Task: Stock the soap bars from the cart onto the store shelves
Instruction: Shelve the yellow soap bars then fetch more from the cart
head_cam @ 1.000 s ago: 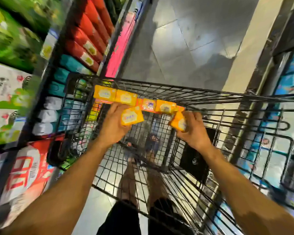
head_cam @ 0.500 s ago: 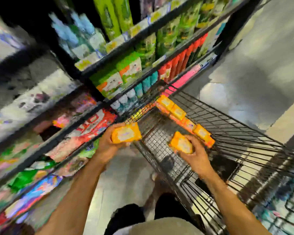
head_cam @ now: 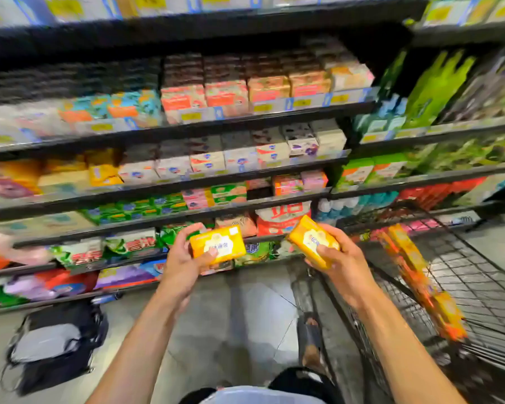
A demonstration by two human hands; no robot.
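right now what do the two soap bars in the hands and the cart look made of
Left soap bar, gripped by the left hand: orange wrapper, likely glossy paper or film; crisp box edges, slight sheen. Right soap bar, in the right hand: same look. Cart: dark coated metal wire, judging by its thin rigid grid.

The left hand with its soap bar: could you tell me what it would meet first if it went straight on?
Probably the green packets on the low shelf just beyond the left hand and its soap bar; nothing shows between them, though depth is unclear.
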